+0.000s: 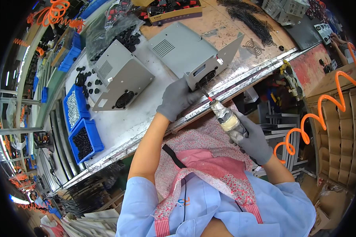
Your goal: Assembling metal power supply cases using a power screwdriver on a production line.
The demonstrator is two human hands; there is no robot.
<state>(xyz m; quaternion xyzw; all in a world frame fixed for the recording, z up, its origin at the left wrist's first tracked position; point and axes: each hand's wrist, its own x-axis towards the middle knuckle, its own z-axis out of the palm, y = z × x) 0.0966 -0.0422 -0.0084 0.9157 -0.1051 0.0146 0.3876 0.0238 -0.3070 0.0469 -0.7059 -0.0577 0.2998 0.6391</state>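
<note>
My right hand (255, 140), gloved in grey, is wrapped around a power screwdriver (227, 120) with tape on its body. Its bit points up and left at the front panel of a grey metal housing (182, 43), close to the black fan (207, 78) mounted there. At the near left corner of that panel, my gloved left hand (175, 99) is closed on the housing, its fingertips beside the bit. Whether the fingers also pinch a screw is hidden. A second grey metal housing (124, 73) with a fan sits to the left.
Blue bins of silver screws (72, 108) and black screws (82, 143) stand at left. Black plastic parts (128, 41) lie behind the housings. Beyond are an open carton (176, 14) and wire fan guards (251, 23). An orange coiled hose (304, 136) hangs at right; another person's hand (337, 41) is at far right.
</note>
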